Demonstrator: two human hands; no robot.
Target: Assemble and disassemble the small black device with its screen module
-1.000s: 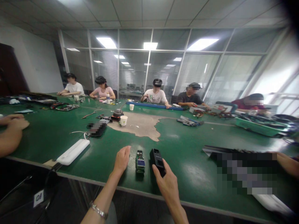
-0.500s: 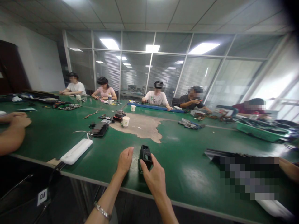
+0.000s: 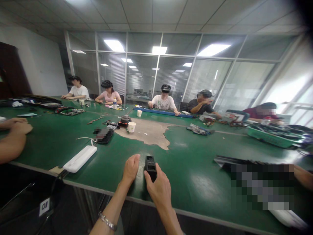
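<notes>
My right hand [image 3: 160,184] is closed around a black, box-shaped device [image 3: 150,164], thumb on its near left side and fingers along its right. The device stands upright on the green table, with recessed openings in its top face; its exact kind cannot be made out. To its left, apart from it, my left hand [image 3: 131,167] rests on the table with its fingers curled together. Nothing shows in that hand, and its palm side is partly hidden.
A white power strip [image 3: 80,159] lies on the left of the green table [image 3: 190,176]. Ahead stand a paper cup [image 3: 131,127] and a dark round-topped part [image 3: 125,120]. A green basket [image 3: 274,138] is at right. A co-worker's hands [image 3: 21,125] rest at left; several people sit opposite.
The black device has turned in my right hand and sits slightly lower, its top now showing different openings. My right hand has shifted slightly left; my left hand stays in place.
</notes>
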